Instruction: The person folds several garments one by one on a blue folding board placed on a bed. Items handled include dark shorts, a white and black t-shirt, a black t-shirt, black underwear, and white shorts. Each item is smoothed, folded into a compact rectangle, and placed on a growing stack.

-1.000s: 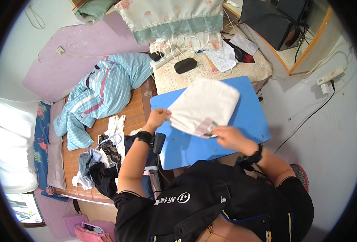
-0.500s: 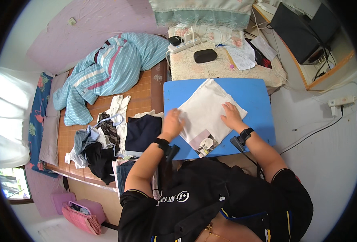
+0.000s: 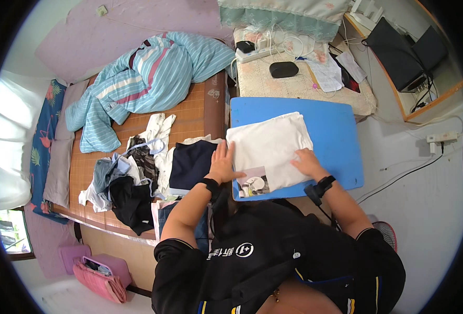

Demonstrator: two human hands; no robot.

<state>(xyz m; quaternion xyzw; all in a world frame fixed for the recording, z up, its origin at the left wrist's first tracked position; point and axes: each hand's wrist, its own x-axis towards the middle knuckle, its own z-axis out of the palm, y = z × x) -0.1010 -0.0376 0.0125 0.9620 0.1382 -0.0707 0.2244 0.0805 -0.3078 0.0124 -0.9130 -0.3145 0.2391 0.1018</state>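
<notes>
A folded white garment (image 3: 272, 144) lies flat on the blue tabletop (image 3: 338, 141), roughly square to its edges. Its lower left corner carries a grey and black printed patch (image 3: 253, 181). At the garment's left edge rests my left hand (image 3: 221, 166), fingers stretched out and thumb reaching over the print. My right hand (image 3: 309, 163) lies on the right side of the cloth, its fingers extended and apart. Both wrists wear a black strap with a small device.
On the bed at left are a folded navy garment (image 3: 192, 163), a heap of loose clothes (image 3: 132, 196) and a striped blue quilt (image 3: 153, 78). Behind the blue table, a covered surface holds a black case (image 3: 283, 69), papers (image 3: 325, 76) and a power strip (image 3: 255, 54).
The white garment has turned clockwise from a diamond position to sit squarer on the table. Both hands have moved with it, and the whole view has shifted slightly.
</notes>
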